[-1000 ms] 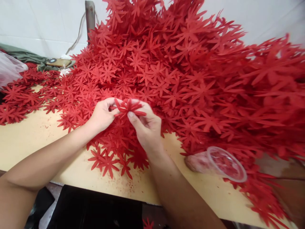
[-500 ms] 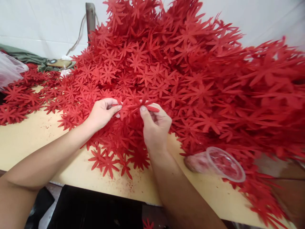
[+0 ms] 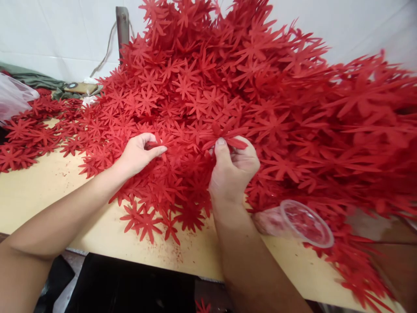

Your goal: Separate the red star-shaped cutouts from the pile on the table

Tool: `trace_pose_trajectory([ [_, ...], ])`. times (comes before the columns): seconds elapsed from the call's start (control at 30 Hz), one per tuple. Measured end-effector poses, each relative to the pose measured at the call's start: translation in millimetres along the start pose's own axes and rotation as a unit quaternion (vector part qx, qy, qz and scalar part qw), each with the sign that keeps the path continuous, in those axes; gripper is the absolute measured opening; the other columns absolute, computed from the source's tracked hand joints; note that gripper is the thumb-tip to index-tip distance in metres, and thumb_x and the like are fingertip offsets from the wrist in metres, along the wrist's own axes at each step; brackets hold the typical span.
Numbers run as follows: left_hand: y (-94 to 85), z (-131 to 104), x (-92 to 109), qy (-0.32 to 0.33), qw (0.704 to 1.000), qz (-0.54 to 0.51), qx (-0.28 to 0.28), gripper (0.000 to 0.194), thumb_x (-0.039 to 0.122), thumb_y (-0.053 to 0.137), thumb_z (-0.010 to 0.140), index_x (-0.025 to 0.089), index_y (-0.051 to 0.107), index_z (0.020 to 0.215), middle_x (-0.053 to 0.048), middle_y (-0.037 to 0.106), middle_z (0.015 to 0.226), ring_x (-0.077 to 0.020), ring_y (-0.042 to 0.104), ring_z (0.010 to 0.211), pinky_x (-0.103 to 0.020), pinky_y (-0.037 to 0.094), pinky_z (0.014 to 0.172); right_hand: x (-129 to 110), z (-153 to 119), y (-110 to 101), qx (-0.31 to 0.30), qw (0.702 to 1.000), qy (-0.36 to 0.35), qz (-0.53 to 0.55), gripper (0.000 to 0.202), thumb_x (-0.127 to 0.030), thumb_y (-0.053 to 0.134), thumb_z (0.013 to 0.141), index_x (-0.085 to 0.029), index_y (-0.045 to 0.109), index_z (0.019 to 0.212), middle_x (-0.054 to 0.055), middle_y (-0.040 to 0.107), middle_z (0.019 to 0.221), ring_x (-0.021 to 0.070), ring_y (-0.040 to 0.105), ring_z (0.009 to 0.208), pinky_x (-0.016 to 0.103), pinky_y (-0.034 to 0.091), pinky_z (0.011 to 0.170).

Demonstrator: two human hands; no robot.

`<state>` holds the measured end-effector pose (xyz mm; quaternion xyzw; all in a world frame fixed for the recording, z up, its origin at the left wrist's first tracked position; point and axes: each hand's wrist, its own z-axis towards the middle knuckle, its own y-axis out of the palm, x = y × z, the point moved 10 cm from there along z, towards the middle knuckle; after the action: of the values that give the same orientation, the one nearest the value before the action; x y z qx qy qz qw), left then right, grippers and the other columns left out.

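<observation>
Red flower-shaped cutouts with narrow petals form a large heap (image 3: 195, 104) on the pale tabletop. Over the front of this heap, my left hand (image 3: 140, 153) pinches a red flower cutout (image 3: 158, 140) between thumb and fingers. My right hand (image 3: 235, 167) is farther right, its thumb pressing on another red flower cutout (image 3: 224, 134) whose petals stick out around the fingertips. A gap lies between the two hands. Whether each hand holds one layer or several is hard to make out among the same-coloured petals.
On its side at right lies a clear plastic cup (image 3: 308, 224) with red bits inside. The table (image 3: 35, 195) ends at a near edge above dark cloth. At left are a plastic bag (image 3: 14, 98), green cloth (image 3: 32, 77) and a phone-like object (image 3: 81, 88). Behind stands a post (image 3: 123, 30).
My right hand has moved to the right with its red flower cutout, away from my left hand. My left hand has shifted only slightly left.
</observation>
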<state>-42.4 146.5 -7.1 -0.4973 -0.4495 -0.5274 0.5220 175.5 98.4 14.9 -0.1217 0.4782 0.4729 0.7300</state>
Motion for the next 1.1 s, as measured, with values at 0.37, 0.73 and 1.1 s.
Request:
trace_pose_trajectory([
  [0.37,13.1,-4.1,-0.6,-0.043,0.998,-0.035,-0.035,0.019,-0.001,0.057,0.073,0.013,0.050,0.062,0.007,0.055,0.044,-0.0025,0.045,0.038,-0.017,0.034,0.047,-6.0,-8.2,14.9,-0.083,0.996,-0.013,0.021,0.007,-0.025,0.064,0.075,-0.020,0.059,0.075,-0.003,0.056,0.066,0.0062,0.050,0.057,0.022,0.044,0.054],
  [0.73,4.9,-6.1,15.7,0.100,0.976,0.191,-0.021,0.019,0.031,0.063,0.078,0.014,0.058,0.070,-0.001,0.060,0.073,-0.0101,0.054,0.068,-0.023,0.043,0.068,-11.5,-12.1,29.5,-0.158,0.984,-0.032,-0.081,0.035,-0.039,0.056,0.082,-0.019,0.042,0.056,-0.006,0.035,0.051,0.0047,0.031,0.047,0.021,0.028,0.043],
  [1.1,30.3,-23.8,26.4,0.083,0.989,-0.016,-0.125,0.032,0.042,0.069,0.071,0.014,0.065,0.087,-0.002,0.067,0.086,-0.0118,0.060,0.082,-0.023,0.046,0.080,-11.2,-45.1,65.4,-0.329,0.937,-0.063,-0.105,0.022,-0.032,0.050,0.085,-0.020,0.046,0.067,0.000,0.053,0.067,0.0114,0.052,0.065,0.026,0.045,0.066],
])
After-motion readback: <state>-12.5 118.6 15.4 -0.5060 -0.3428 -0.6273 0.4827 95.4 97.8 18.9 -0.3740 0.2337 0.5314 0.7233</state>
